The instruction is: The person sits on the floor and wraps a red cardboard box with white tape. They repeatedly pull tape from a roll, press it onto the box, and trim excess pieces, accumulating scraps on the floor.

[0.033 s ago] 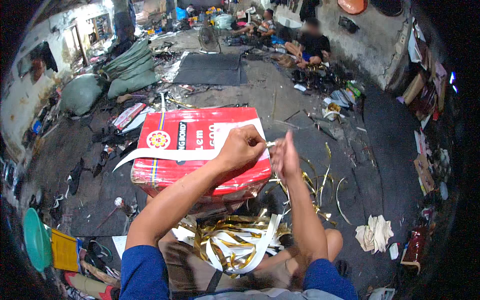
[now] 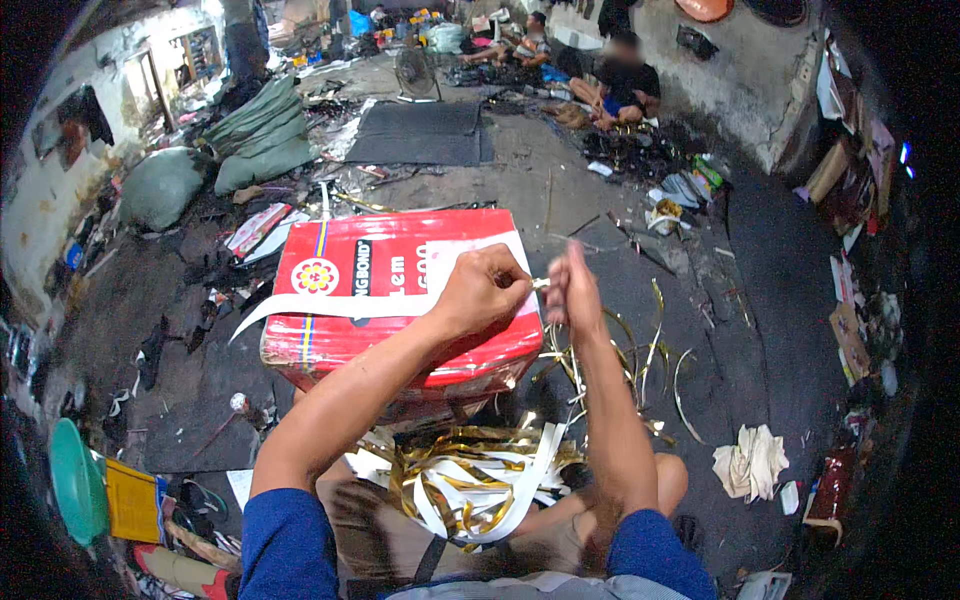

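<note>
A red cardboard box with a round flower emblem stands before me. Across its top lies a long white strip, its loose left end curling past the box edge. My left hand is closed on the strip near the box's right edge, fingers pinched. Just beyond them a short pale, shiny end pokes out toward my right hand. That hand is raised beside the box with its thumb up; motion smears its fingers, so their grip cannot be made out. A heap of white and gold strips lies in my lap.
Gold-edged offcuts curl on the floor right of the box. A crumpled cream cloth lies farther right. At left are a green basin and stuffed sacks. A fan and seated people are farther back.
My right hand has risen slightly beside the box. My left hand keeps its pinch on the strip, which lies in nearly the same place.
</note>
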The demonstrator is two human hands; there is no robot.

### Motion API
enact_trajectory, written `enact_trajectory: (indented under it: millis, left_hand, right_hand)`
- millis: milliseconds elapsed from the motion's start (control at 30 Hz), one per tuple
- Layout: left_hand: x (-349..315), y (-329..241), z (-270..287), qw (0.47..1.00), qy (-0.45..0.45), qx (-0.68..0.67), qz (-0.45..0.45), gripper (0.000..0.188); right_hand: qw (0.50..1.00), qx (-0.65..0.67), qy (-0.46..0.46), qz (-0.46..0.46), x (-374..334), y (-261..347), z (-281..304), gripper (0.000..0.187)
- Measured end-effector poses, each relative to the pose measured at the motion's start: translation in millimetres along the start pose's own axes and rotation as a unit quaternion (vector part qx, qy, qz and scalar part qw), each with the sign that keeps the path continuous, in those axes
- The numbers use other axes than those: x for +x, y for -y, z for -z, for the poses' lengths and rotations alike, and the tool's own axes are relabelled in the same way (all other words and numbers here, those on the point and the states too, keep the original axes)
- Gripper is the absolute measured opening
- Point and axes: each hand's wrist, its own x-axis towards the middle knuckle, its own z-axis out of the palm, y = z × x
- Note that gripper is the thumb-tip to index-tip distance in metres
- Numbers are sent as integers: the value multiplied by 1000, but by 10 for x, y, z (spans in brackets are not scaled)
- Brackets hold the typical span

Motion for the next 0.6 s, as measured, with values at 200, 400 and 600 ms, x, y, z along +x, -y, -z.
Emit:
enact_trajectory:
  millis: [200, 400, 600]
  left_hand:
    - [43, 51, 27, 1000, -3, 25, 2, 11]
    - [70, 46, 72, 998, 13, 55, -10, 8]
    - [55, -25, 82, 997, 15, 70, 26, 8]
  right_hand:
    - [804, -535, -67, 250, 209, 378, -416, 41]
    - [904, -362, -51, 222, 329, 182, -350, 33]
    - [909, -336, -86, 233, 607, -516, -127, 32]
